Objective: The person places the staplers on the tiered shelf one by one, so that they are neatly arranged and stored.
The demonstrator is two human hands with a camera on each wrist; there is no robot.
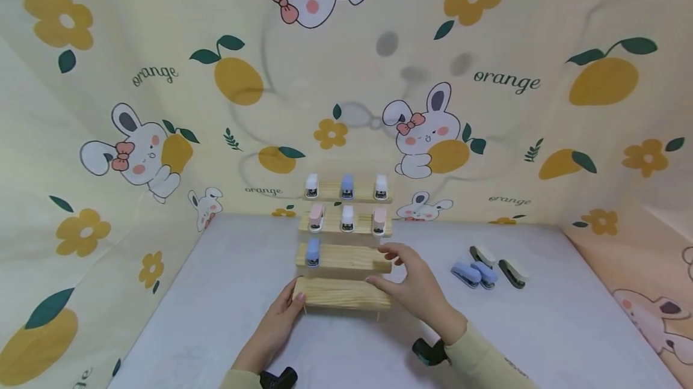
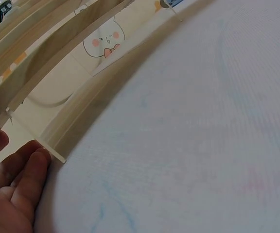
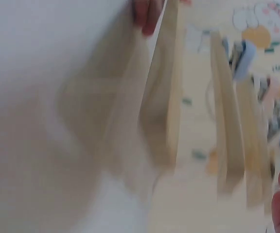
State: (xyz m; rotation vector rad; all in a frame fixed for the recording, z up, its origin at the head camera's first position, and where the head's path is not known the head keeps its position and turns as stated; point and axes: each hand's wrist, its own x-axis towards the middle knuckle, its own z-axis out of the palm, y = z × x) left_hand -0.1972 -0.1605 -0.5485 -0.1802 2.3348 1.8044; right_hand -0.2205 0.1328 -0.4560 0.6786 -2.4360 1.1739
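Note:
A stepped wooden rack [image 1: 343, 294] with several tiers stands in the middle of the table. My left hand [image 1: 276, 323] grips the left end of its lowest plank [image 2: 43, 63], thumb at the front edge, other fingers curled below near a thin peg [image 2: 50, 150]. By the rack's right end is my right hand [image 1: 419, 293], fingers loosely bent with nothing between them. Mini staplers line the upper tiers: a blue stapler [image 1: 347, 186] between two white ones, a white stapler [image 1: 347, 219] between two pink ones, and a blue stapler [image 1: 313, 252] at the left of the third tier.
Right of the rack, blue staplers [image 1: 465, 275] and white staplers with dark bases, one a white stapler [image 1: 513, 273], lie on the white table [image 1: 216, 269]. A patterned cloth backdrop [image 1: 346, 64] rises behind and at both sides.

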